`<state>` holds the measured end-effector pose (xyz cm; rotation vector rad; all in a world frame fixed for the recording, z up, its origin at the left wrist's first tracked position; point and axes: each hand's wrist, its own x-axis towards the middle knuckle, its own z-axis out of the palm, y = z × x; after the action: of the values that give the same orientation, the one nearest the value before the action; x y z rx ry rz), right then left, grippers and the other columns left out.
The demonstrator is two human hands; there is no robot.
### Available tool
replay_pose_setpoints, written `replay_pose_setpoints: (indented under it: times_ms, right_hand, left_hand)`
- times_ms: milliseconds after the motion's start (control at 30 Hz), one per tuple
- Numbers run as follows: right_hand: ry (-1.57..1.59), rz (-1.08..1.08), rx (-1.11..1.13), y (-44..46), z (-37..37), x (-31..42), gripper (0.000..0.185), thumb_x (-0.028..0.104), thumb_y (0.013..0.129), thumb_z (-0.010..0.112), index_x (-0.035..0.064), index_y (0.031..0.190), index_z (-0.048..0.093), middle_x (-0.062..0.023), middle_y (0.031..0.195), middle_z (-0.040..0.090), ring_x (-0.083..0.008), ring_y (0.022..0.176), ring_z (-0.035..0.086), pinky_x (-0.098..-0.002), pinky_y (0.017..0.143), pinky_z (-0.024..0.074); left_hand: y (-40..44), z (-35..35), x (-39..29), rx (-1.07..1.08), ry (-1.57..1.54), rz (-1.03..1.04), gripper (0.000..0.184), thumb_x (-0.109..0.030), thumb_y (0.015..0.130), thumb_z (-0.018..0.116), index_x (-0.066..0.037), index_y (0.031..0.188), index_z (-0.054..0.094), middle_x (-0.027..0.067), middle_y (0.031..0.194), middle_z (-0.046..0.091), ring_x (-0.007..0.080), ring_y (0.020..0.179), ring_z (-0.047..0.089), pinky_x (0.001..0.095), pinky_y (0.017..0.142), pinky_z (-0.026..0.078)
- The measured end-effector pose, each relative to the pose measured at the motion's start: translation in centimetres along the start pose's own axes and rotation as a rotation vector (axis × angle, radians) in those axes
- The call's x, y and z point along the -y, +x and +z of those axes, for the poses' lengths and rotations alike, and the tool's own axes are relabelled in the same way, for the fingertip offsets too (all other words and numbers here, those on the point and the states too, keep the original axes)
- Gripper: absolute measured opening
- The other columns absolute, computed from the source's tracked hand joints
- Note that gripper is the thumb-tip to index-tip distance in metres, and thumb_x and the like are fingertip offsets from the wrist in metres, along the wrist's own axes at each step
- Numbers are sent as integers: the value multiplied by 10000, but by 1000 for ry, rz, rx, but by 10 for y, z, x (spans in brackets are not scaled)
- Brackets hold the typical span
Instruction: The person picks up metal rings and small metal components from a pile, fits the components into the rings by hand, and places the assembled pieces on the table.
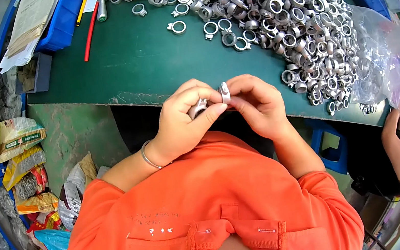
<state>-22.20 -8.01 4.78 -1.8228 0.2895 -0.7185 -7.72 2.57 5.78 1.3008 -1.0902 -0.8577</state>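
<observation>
Just off the table's front edge, my left hand [178, 118] and my right hand [262, 108] meet in front of my chest. Between their fingertips a silvery metal ring clamp [225, 93] stands on edge, pinched by my right thumb and fingers, with my left fingertips against it. A second metal ring clamp [198, 108] sits in the curl of my left fingers, partly covered. Both hands are closed. Beyond them, a large heap of similar metal ring clamps [288, 24] spreads over the green table [119, 70], with several lying loose at its near-left side.
A red pen [91, 32], a yellow pen [82, 10] and a metal-handled tool [102, 5] lie at the back left, beside a blue bin [55, 35] with papers. Clear plastic bags [385, 50] lie right. Another person's arm [395, 147] is at the right; sacks [18, 139] stand left.
</observation>
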Motion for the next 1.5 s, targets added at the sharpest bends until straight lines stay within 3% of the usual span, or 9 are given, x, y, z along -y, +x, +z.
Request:
replay_pose_setpoints:
  times_ms: [200,400,500,667,933,1033,1167,1300,1500]
  right_hand:
    - [516,488,-72,4,-4,12,204,132,937,433,-14,1049,520,-51,799,592,-83,670,566,-195,587,469]
    - [492,258,-55,5,0,4,188,-20,816,579,-20,999,537,-97,940,563,-132,837,572,-243,688,498]
    - [591,114,-106,5,1,4,301,-142,716,620,-19,975,530,-157,1112,479,-202,992,530,-316,812,496]
    - [-28,-196,171,21,-10,16,264,-155,619,511,20,797,594,-129,972,604,-270,910,580,-336,767,472]
    - [-833,-36,-150,52,-20,-19,171,30,744,603,34,913,581,-112,847,538,-292,766,543,-367,655,454]
    - [-957,-64,-140,49,-17,-23,162,52,728,634,36,880,580,-106,820,527,-284,751,532,-377,629,442]
    - [-466,56,-132,38,-21,-12,97,55,751,665,1,800,601,-98,805,567,-197,647,555,-277,571,452]
    - [318,387,-151,17,-15,-1,131,38,821,593,-49,916,615,-124,938,621,-137,724,588,-230,591,497]
    - [358,309,-191,3,-15,9,117,46,800,625,-41,878,629,-159,969,620,-157,732,601,-256,648,507]
  left_hand:
    - [0,-1,-1,21,192,228,131,7,733,664,-26,845,606,65,801,558,124,666,508,228,586,411]
    - [1,-3,-2,37,242,263,136,29,762,612,-25,875,560,72,787,568,145,664,538,224,544,424]
    - [0,-5,-1,39,-512,-445,162,-69,878,506,-9,1028,489,79,853,581,149,698,606,220,515,496]
    - [2,-11,-4,29,-1053,-781,228,-167,912,456,2,1058,499,125,946,595,200,787,631,254,544,534]
    - [-15,-32,17,480,-712,-881,162,-70,835,541,40,955,543,166,906,604,200,752,638,212,468,507]
    - [-21,-23,65,275,-708,-1034,191,-107,839,562,13,988,548,140,919,609,201,761,637,211,493,507]
    - [-2,-3,118,-28,-960,-920,293,-242,849,587,-69,1081,541,76,1043,579,185,962,552,339,758,478]
    - [37,14,124,-63,-1078,-675,298,-241,849,585,-70,1088,539,75,1045,579,187,960,551,340,769,471]
    - [35,20,96,168,-568,-417,306,-239,848,581,-71,1099,535,74,1048,578,190,956,550,342,787,461]
